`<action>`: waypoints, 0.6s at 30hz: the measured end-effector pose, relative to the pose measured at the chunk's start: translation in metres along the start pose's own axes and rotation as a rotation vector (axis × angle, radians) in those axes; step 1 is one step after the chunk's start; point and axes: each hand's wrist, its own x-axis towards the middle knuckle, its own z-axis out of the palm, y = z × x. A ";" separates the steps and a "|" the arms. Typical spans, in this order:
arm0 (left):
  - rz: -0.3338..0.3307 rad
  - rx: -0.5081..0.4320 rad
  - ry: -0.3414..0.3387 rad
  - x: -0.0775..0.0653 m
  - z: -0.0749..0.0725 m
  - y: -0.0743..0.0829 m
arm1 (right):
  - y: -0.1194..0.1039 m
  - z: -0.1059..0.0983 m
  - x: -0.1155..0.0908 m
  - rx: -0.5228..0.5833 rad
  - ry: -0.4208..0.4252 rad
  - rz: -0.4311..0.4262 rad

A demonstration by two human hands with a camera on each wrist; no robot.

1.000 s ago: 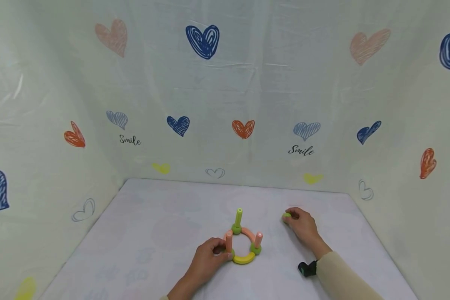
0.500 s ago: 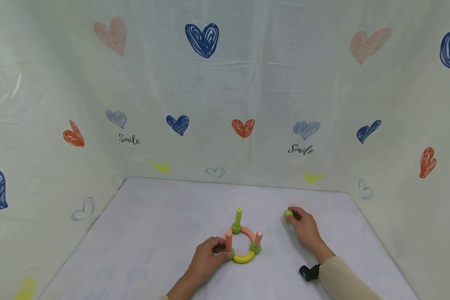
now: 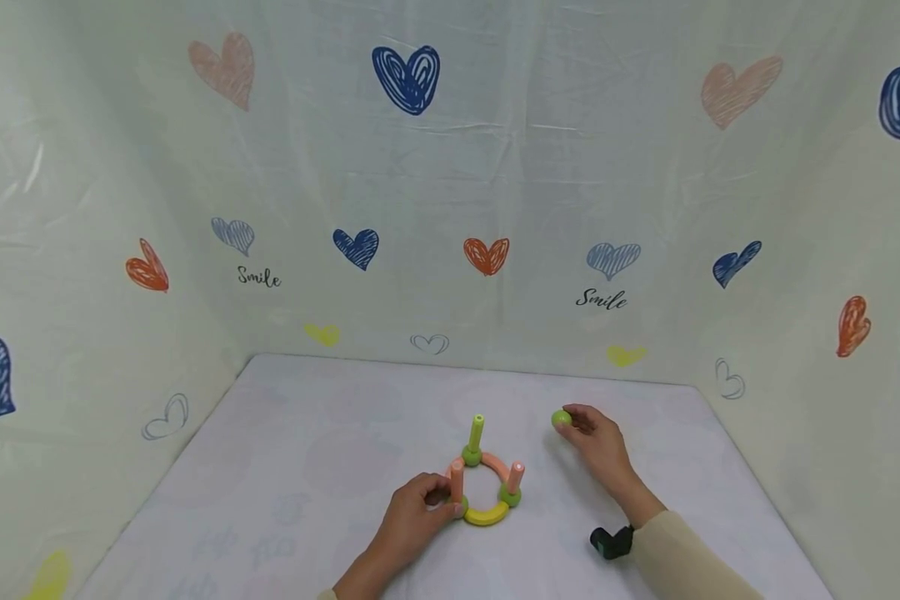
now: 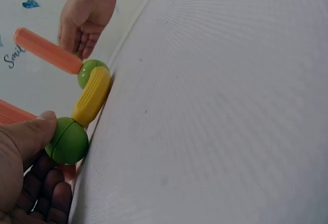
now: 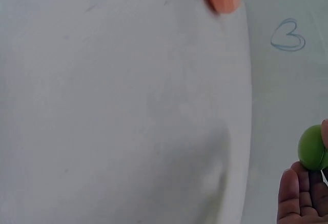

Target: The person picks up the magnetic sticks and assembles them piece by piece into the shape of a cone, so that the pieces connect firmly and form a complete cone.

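Observation:
A ring of curved rods joined by green balls lies on the table, with a yellow curved rod (image 3: 486, 517) at its near side. Upright from the balls stand a lime-green rod (image 3: 476, 433) and two orange rods (image 3: 515, 477). My left hand (image 3: 417, 515) pinches the left green ball (image 4: 67, 141) of the ring, at the foot of one orange rod. Off to the right, my right hand (image 3: 598, 442) pinches a loose green ball (image 3: 561, 418) between thumb and fingers, apart from the ring. In the right wrist view this ball (image 5: 311, 148) shows at the right edge.
A white cloth covers the table (image 3: 330, 433), and its far edge meets a heart-printed curtain (image 3: 450, 183). A black device (image 3: 611, 543) sits at the right wrist, near the beige sleeve (image 3: 682, 554).
My right hand has moved slightly left and away from me, carrying the green ball. The left hand and the ring have stayed in place.

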 end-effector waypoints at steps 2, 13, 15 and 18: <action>-0.008 0.003 -0.002 0.000 0.000 0.000 | -0.009 0.002 -0.001 0.020 -0.011 -0.014; 0.006 -0.034 0.022 -0.003 0.001 0.001 | -0.073 0.026 -0.005 0.117 -0.100 -0.073; 0.012 -0.046 0.031 -0.003 0.001 0.001 | -0.083 0.031 -0.006 0.139 -0.128 -0.093; 0.020 -0.049 0.039 -0.004 0.001 0.001 | -0.094 0.036 -0.006 0.163 -0.170 -0.123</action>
